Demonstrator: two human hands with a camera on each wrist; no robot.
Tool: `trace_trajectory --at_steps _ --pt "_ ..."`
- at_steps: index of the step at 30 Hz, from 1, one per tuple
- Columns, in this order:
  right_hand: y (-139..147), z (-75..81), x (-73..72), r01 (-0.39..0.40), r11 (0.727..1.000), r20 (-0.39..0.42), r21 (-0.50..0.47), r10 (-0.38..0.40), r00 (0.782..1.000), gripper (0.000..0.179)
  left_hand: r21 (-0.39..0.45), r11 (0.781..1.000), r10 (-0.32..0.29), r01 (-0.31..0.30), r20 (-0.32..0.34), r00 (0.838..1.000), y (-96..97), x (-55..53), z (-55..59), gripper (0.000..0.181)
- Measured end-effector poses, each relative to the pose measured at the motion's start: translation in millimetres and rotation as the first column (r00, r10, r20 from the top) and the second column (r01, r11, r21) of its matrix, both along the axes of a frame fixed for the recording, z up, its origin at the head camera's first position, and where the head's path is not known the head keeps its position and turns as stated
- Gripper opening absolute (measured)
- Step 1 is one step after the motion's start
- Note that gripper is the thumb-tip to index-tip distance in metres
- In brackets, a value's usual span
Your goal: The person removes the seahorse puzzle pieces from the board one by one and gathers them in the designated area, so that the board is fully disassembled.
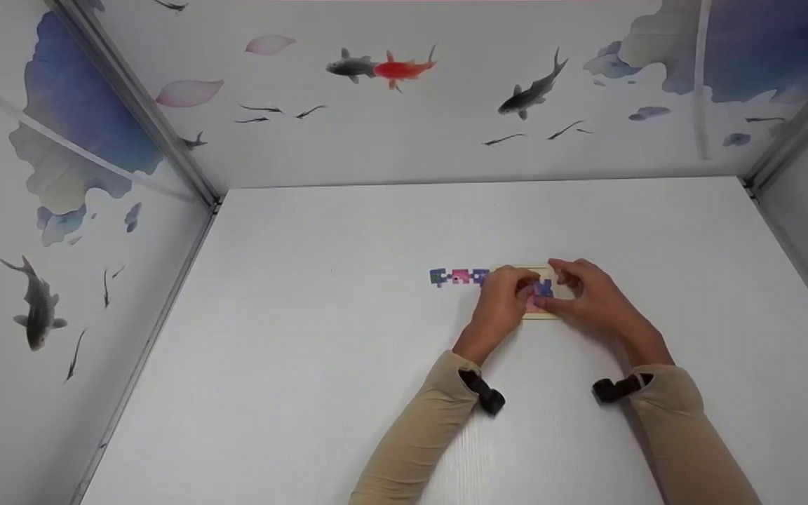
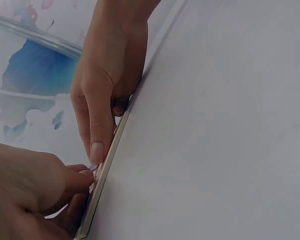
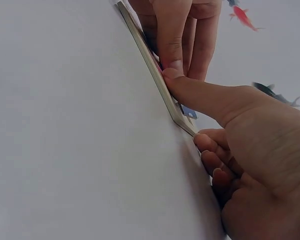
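Note:
A shallow wooden puzzle tray (image 1: pixel 541 315) lies on the white table with blue pieces (image 1: pixel 543 288) and a pink piece (image 1: pixel 532 306) in it. My left hand (image 1: pixel 501 298) bends over the tray's left part, its thumb and fingertips pinching a small puzzle piece largely hidden by the fingers. From the right, my right hand (image 1: pixel 597 300) grips the tray: in the right wrist view the thumb (image 3: pixel 205 97) lies on the pieces and the curled fingers (image 3: pixel 215 150) meet the tray's edge. A blue piece (image 3: pixel 189 112) shows beneath that thumb.
Left of the tray lie loose jigsaw pieces in a row: a blue-green one (image 1: pixel 438 277), a pink one (image 1: pixel 460 276) and a purple one (image 1: pixel 480 276). White panels (image 1: pixel 404 147) printed with fish and leaves stand around the table (image 1: pixel 306 337).

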State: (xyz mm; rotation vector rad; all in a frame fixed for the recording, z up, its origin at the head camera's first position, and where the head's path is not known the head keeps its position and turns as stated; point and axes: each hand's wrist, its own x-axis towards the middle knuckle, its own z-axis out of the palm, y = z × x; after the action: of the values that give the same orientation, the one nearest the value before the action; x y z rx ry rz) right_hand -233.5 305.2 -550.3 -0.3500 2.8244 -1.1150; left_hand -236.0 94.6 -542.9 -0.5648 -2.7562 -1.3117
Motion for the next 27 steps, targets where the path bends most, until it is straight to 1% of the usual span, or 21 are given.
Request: trace_trajectory --at_steps 5,9,12,16,21,27 --pt "-0.9 -1.1 -1.2 0.005 1.000 0.004 0.004 -0.005 1.000 0.087 -0.002 1.000 -0.002 0.002 0.000 1.000 -6.1 -1.4 1.0 0.025" --pt "-1.1 -0.6 -0.9 0.010 1.000 0.012 -0.006 -0.010 1.000 0.091 -0.014 1.000 -0.014 0.014 -0.014 1.000 -16.8 -2.6 5.1 0.027" --pt "-0.4 -0.2 -0.7 0.023 1.000 0.034 -0.008 -0.022 0.999 0.093 -0.025 0.999 -0.022 0.022 -0.024 0.999 -27.2 -3.8 7.8 0.027" --pt "-0.5 -0.5 -1.5 0.030 1.000 0.050 -0.003 -0.030 0.998 0.095 -0.011 1.000 -0.022 0.022 -0.026 0.999 -43.5 -5.6 9.1 0.026" --pt "0.0 -1.5 -1.3 0.029 1.000 0.055 -0.007 -0.029 0.998 0.096 0.009 1.000 -0.020 0.020 -0.017 1.000 -64.5 -6.7 8.2 0.025" --pt "-0.6 -0.2 0.2 0.030 1.000 0.064 0.007 -0.030 0.998 0.097 0.022 0.999 -0.034 0.035 -0.009 0.999 -87.2 -8.1 6.0 0.023"
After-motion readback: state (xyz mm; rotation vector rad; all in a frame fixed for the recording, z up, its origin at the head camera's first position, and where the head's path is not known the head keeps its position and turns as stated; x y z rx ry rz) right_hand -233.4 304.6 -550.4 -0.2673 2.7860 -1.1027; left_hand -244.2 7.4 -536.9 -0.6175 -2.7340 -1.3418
